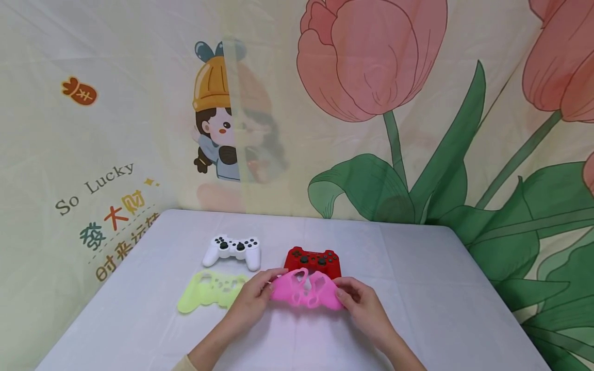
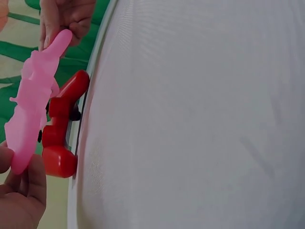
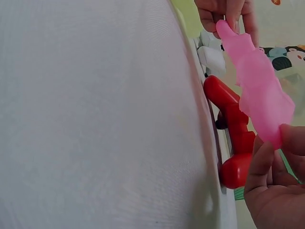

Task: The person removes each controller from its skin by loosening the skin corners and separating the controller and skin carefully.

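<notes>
Between both hands hangs a pink silicone controller cover (image 1: 303, 289), raised above the table. My left hand (image 1: 254, 296) pinches its left grip end between thumb and fingers. At the other end, my right hand (image 1: 364, 304) pinches the right grip end the same way. Just behind the cover, a red game controller (image 1: 320, 257) lies on the table, its lower part hidden by the cover in the head view. Both wrist views show the pink cover (image 2: 31, 105) apart from the red controller (image 3: 233, 129).
A white game controller (image 1: 232, 252) lies at the back left of the white-covered table (image 1: 431, 288). In front of it is a yellow-green controller cover (image 1: 209, 293), partly hidden by the left hand. A printed curtain (image 1: 278, 201) hangs behind the table.
</notes>
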`<state>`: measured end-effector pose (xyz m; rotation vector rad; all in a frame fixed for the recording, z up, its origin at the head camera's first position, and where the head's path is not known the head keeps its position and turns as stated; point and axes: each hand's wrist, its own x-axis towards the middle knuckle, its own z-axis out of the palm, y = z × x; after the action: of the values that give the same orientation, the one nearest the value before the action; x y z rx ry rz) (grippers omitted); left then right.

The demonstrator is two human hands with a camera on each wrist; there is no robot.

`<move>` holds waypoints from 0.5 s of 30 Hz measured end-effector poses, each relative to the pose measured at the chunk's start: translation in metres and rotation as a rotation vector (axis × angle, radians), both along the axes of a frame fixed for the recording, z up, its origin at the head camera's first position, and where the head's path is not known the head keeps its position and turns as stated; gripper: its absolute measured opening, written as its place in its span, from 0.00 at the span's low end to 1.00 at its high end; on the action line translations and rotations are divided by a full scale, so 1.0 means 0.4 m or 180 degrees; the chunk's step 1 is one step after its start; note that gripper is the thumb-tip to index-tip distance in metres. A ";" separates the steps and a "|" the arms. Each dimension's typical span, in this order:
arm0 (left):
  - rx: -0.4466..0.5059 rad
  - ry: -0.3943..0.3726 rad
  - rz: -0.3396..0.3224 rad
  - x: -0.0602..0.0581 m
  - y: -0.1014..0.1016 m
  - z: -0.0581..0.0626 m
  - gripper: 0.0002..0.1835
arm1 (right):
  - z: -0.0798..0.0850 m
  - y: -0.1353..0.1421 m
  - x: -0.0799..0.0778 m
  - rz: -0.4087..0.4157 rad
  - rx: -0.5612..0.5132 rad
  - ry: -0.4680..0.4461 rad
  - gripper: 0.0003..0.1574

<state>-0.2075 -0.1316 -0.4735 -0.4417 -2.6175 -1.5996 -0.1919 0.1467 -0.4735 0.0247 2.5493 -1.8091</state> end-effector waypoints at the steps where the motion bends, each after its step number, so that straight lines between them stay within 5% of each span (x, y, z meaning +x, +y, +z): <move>1: 0.0008 -0.0060 -0.0028 0.000 -0.001 0.001 0.25 | 0.001 0.001 0.000 0.0006 0.0000 -0.0028 0.16; 10: 0.0064 -0.0748 -0.0133 0.004 0.004 0.004 0.25 | 0.005 -0.005 -0.001 0.0133 0.0039 -0.0240 0.21; 15: -0.0143 -0.0724 -0.0347 0.004 0.007 -0.006 0.21 | 0.000 -0.009 0.002 0.0202 0.0053 -0.0215 0.22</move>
<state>-0.2057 -0.1287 -0.4760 -0.4356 -2.8458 -1.7208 -0.1913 0.1430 -0.4736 0.0048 2.4899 -1.7344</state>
